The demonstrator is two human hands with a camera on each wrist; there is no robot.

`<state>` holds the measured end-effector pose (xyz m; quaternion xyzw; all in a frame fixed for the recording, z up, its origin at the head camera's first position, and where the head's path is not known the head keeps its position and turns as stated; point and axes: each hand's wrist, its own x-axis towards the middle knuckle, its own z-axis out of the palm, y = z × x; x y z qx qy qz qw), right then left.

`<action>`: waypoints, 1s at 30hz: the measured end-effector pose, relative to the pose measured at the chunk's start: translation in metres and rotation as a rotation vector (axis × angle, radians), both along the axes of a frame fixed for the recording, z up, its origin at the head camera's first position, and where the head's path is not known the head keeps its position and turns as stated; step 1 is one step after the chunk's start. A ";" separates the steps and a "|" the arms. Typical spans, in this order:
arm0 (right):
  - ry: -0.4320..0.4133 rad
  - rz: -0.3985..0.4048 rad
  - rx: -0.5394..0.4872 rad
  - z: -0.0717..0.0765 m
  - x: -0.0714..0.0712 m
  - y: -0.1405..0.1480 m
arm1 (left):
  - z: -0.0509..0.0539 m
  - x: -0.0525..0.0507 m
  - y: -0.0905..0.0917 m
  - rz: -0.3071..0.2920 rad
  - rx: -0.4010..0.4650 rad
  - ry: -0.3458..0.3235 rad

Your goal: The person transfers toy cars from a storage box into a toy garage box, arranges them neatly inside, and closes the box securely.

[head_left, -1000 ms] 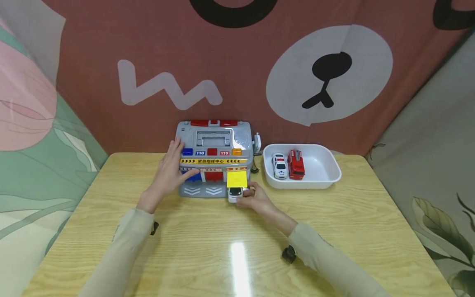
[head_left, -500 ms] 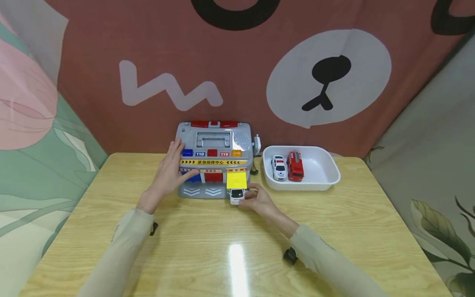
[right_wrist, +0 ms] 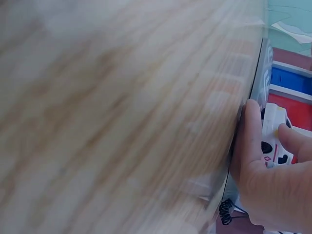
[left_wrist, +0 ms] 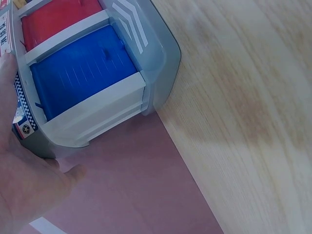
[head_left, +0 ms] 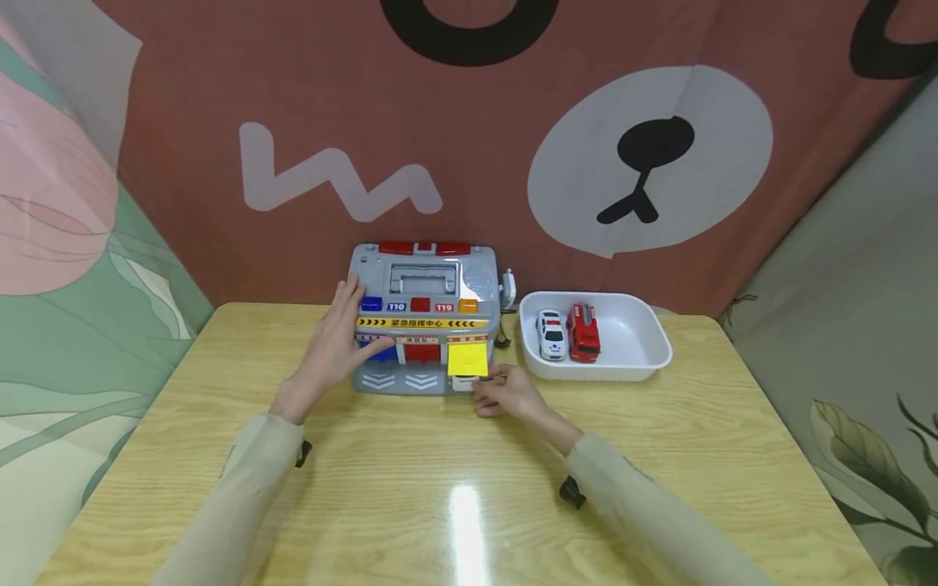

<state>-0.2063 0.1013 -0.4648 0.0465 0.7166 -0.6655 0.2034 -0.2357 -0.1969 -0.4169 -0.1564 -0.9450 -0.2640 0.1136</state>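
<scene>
A grey toy emergency station point(head_left: 425, 281) stands at the back of the table, with blue point(left_wrist: 83, 68) and red point(left_wrist: 58, 22) garage doors down. Its yellow door point(head_left: 467, 359) is lifted. Under that door sits a white toy car point(head_left: 464, 383), mostly hidden in the bay in the head view. My right hand point(head_left: 516, 396) holds the car between finger and thumb; the right wrist view shows the car's wheels and markings point(right_wrist: 272, 129) between them. My left hand point(head_left: 331, 346) rests with spread fingers against the station's left side, its thumb across the front.
To the right is a white tray point(head_left: 636, 370) holding a white toy police car point(head_left: 552, 334) and a red toy fire engine point(head_left: 584, 334). A handset point(head_left: 507, 288) with a coiled cord point(right_wrist: 225, 213) hangs on the station's right side. A printed curtain point(head_left: 469, 122) hangs behind.
The white toy car has gone further in under the yellow door, after sticking out in front of it. My right hand moved slightly with it. The left hand stayed in place.
</scene>
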 end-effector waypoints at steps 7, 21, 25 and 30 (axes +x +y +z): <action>-0.002 0.043 0.055 0.000 -0.002 0.003 | 0.000 0.000 0.000 -0.002 0.008 0.010; -0.099 0.361 -0.101 0.007 -0.012 0.027 | -0.001 -0.001 0.000 -0.003 0.010 0.015; -0.161 0.456 -0.108 0.015 -0.018 0.032 | -0.001 -0.001 0.000 -0.006 0.017 0.012; -0.217 0.509 -0.107 0.021 -0.024 0.032 | -0.002 -0.001 -0.001 -0.005 0.021 0.016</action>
